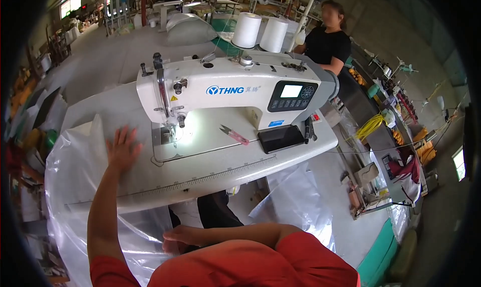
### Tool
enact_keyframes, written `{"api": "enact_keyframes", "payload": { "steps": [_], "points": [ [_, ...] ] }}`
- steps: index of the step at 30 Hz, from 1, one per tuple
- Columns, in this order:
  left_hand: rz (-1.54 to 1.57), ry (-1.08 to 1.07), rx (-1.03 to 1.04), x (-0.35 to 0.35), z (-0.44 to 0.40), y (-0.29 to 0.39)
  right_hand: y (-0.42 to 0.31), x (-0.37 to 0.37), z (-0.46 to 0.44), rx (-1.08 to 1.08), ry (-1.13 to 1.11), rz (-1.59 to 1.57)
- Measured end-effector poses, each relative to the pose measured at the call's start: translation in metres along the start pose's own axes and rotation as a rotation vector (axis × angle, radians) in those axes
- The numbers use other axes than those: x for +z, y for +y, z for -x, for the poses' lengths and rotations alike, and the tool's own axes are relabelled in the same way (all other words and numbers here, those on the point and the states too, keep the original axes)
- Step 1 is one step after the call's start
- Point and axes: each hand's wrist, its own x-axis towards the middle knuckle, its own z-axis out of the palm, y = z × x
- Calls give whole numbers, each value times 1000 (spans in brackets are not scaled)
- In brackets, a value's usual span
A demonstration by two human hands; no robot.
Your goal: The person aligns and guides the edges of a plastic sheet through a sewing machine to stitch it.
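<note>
My left hand (123,150) lies flat with fingers spread on the sewing machine table (210,179), left of the needle area. A clear plastic sheet (75,162) runs beside it and drapes over the table's front edge towards my lap. Below that edge, my right hand (179,237) is closed on the near part of the sheet, its fingers partly hidden. The white sewing machine (225,86) stands in front of me, its lamp lighting the needle plate. Pink-handled thread snips (234,134) and a black phone (281,138) rest on the table to the right.
Two white thread cones (246,30) stand behind the machine. Another person (328,41) in a black top is at the back right. More plastic sheeting (300,202) hangs below the table at right. A cluttered bench (371,111) with yellow cord (371,126) runs along the right side.
</note>
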Motion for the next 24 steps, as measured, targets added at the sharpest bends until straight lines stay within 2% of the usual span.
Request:
{"api": "enact_keyframes", "payload": {
  "steps": [2, 8, 9, 11, 13, 15, 16, 18, 19, 22, 24],
  "points": [
    [1, 17, -21, 2, 8, 1, 2, 2, 4, -23, -37, 153],
    [-11, -38, -86, -10, 23, 13, 14, -4, 24, -52, 14, 259],
    [-11, -27, -86, -12, 22, 14, 13, -8, 33, -126, -35, 375],
    [1, -27, -61, -9, 25, 12, 27, -24, 48, -79, 69, 526],
    [4, -10, -49, -7, 23, 9, 60, -57, 61, -139, 290, 920],
    [6, 8, -31, -8, 22, 9, 47, -64, 90, 123, 400, 1061],
    [18, -10, -59, -11, 21, 12, 57, -70, 95, 117, 409, 1058],
    [24, -27, -76, -13, 20, 14, 102, -84, 93, -237, 1002, 1532],
    [32, -20, -78, -12, 21, 13, 108, -77, 92, -151, 965, 1428],
    [40, -2, -80, -10, 20, 11, 106, -68, 90, -33, 1001, 1408],
    [24, 3, -70, -7, 20, 8, 108, -72, 91, -32, 970, 1385]
  ]
}}
